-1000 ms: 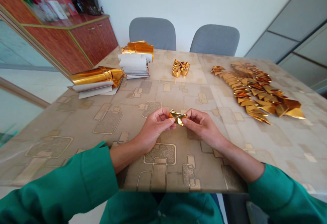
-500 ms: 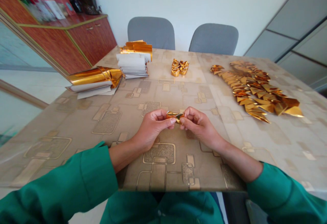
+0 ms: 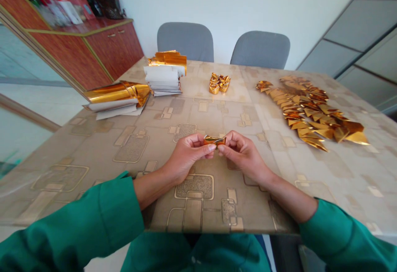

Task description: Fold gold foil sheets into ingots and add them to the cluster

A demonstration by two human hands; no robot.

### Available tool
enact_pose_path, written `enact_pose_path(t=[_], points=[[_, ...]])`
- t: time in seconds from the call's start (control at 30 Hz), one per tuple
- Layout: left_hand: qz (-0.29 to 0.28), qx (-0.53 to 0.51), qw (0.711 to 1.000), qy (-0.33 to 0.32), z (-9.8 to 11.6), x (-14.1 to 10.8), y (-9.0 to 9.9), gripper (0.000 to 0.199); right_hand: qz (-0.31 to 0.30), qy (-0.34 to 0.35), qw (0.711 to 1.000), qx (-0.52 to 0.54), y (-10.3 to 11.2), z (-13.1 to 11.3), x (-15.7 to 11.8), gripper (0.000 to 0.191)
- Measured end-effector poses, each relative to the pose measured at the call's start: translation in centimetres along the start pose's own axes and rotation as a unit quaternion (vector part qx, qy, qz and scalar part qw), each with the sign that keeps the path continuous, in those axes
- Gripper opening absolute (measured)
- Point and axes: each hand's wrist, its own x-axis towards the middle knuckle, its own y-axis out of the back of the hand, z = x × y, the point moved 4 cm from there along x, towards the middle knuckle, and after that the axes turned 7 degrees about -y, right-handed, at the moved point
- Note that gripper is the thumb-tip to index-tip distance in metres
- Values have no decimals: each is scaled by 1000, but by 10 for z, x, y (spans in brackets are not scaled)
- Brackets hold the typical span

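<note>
A small folded piece of gold foil paper [image 3: 214,140] is held between both hands above the middle of the table. My left hand [image 3: 192,154] pinches its left end with thumb and fingers. At its right end, the thumb and fingers of my right hand [image 3: 240,152] are closed on it. Parts of the piece are hidden behind the thumbs. Farther back stands a small cluster of folded gold shapes [image 3: 219,83]. Many pointed gold folded pieces [image 3: 310,108] lie in overlapping rows at the right.
On the left lie a gold and white paper stack [image 3: 116,96] and another stack [image 3: 164,77] behind it. The table [image 3: 198,114] has a patterned cover. Two grey chairs [image 3: 185,42] [image 3: 261,49] stand beyond it. A red-brown cabinet [image 3: 114,48] is at the back left.
The fingers have shifted slightly around the gold piece, and its lower part, seen before between the thumbs, now shows less. The camera view has moved slightly.
</note>
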Motion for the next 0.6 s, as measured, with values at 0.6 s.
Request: enact_pose_path(t=[0.6], points=[[-25,-70,997,-21,5,1,-3,27,76,27,996,37,6,-3,-2,26]])
